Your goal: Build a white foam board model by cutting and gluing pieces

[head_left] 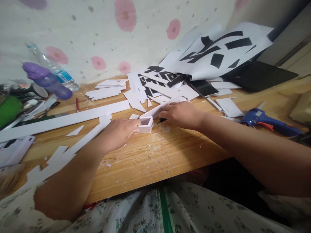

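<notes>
A small open box of white foam board point(145, 126) stands on the wooden table, its hollow facing up. My left hand point(122, 132) is closed on the box's left side, fingertips against its wall. To the right, my right hand point(181, 114) is curled low over the table, its fingers closed. A small black pointed thing point(161, 120) shows under those fingertips; its kind is unclear, and the palm hides the rest. Behind the box, a white foam board strip point(155, 110) runs toward my right hand and passes partly behind it.
White foam board offcuts point(107, 90) and long strips point(65, 118) spread left and behind. A blue glue gun point(269, 121) lies right, near a dark laptop point(259, 76) and black phone point(202, 87). A purple bottle point(48, 81) is left. Scraps litter the wooden table point(136, 165).
</notes>
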A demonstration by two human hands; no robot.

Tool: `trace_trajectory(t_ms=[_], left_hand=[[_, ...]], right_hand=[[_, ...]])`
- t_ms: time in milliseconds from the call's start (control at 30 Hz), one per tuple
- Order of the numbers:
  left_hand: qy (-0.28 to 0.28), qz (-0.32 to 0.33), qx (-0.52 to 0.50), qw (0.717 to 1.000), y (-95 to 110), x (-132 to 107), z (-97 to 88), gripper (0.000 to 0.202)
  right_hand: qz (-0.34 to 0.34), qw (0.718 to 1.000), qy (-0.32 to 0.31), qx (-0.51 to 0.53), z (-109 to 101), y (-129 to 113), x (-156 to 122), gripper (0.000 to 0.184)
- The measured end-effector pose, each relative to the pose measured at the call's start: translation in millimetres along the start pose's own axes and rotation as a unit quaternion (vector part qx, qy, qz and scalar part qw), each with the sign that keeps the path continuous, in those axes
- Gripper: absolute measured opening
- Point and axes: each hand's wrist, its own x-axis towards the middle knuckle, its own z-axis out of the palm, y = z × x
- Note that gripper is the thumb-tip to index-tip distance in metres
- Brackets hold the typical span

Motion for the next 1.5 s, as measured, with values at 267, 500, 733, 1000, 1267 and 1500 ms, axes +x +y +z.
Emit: trace_trajectory(t_ms=[267,500,733,1000,1267,1500], left_hand=[[0.004,-0.004,0.003,1.0,2,0,-2.1,0.019],[0.003,-0.004,0.004,1.0,2,0,-2.9,0.019],[-0.004,-0.009,-0.002,1.0,4,0,-3.9,0.022],[-0.001,-0.015,0.018,1.0,2,0,-1.9,0.02],[-0.017,-0.019,0.015,1.0,4,0,-5.3,0.02],[-0.009,-0.017,0.01,1.0,3,1,-3.4,0.018]], right_hand=[[-0.001,1.0,0.006,-0.011,6,0,3,0.032],[-0.002,1.0,0.009,-0.008,8,-1,5,0.032],[-0.011,1.0,0.01,-0.013,9,-1,7,0.031],[-0.026,0.999,-0.029,-0.024,9,-4,12,0.027],[-0.045,0.999,0.005,0.013,9,6,6,0.035],[-0.036,0.997,0.029,0.064,5,9,2,0.046]])
